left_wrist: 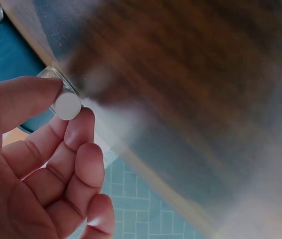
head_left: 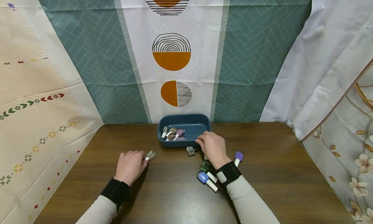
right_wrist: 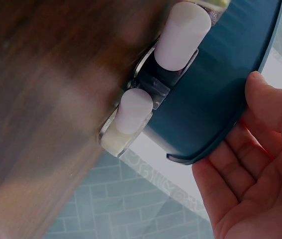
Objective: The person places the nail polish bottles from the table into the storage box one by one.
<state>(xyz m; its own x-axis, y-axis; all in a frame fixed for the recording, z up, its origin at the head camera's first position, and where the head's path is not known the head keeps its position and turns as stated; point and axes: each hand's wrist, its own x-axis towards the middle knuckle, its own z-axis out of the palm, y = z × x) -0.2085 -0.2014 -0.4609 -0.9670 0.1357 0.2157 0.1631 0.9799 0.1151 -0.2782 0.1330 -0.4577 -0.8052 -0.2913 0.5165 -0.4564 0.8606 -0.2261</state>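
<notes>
On the left of the table, my left hand pinches the white cap of a glittery nail polish bottle between thumb and fingertips. The bottle lies just left of a blue bin. My right hand holds the bin's rim at its front right corner, thumb on one side and fingers on the other. Several glittery and mauve nail polish bottles lie in the bin's left part. Two white-capped bottles, one dark and one cream, show beside the bin in the right wrist view.
A small glittery bottle lies before the bin. Green and blue bottles lie near my right wrist, partly covered by it. A purple bottle lies to the right. Patterned cloth hangs behind the table.
</notes>
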